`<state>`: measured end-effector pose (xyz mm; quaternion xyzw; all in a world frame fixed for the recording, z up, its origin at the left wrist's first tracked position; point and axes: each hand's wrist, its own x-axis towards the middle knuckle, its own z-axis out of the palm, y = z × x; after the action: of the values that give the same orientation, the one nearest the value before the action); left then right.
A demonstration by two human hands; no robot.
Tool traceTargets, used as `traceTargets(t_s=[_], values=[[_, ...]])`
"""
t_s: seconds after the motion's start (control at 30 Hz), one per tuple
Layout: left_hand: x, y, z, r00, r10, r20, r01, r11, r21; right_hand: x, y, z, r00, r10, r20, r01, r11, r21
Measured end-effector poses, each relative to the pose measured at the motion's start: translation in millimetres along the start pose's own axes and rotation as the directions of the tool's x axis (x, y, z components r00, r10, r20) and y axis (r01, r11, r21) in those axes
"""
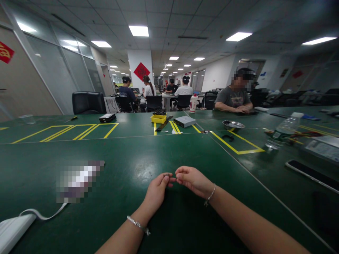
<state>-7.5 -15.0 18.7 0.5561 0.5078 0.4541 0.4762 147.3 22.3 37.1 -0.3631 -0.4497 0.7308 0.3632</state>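
Observation:
Over the green tabletop, my two hands meet fingertip to fingertip at the middle front. My left hand has its thumb against its fingers. A tiny greyish thing seems to show at that pinch, too small to name. My right hand is closed too, fingers curled together and pointing left at the left fingertips. Whatever it may hold is hidden. Each wrist wears a silvery bracelet.
A blurred-out phone-like device with a white cable lies left. To the right are a water bottle, a dark phone and a metal bowl. Farther back stand a yellow bin and a grey box. A person sits across the table.

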Motion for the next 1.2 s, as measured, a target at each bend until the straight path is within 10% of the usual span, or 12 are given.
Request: traceTargets(t_s=[1.2], values=[[-0.4, -6.1, -0.6, 0.984, 0.096, -0.148, -0.048, 0.953, 0.300, 4.9, 9.2, 1.9, 0.990, -0.057, -0.131, 0.050, 0.997, -0.058]])
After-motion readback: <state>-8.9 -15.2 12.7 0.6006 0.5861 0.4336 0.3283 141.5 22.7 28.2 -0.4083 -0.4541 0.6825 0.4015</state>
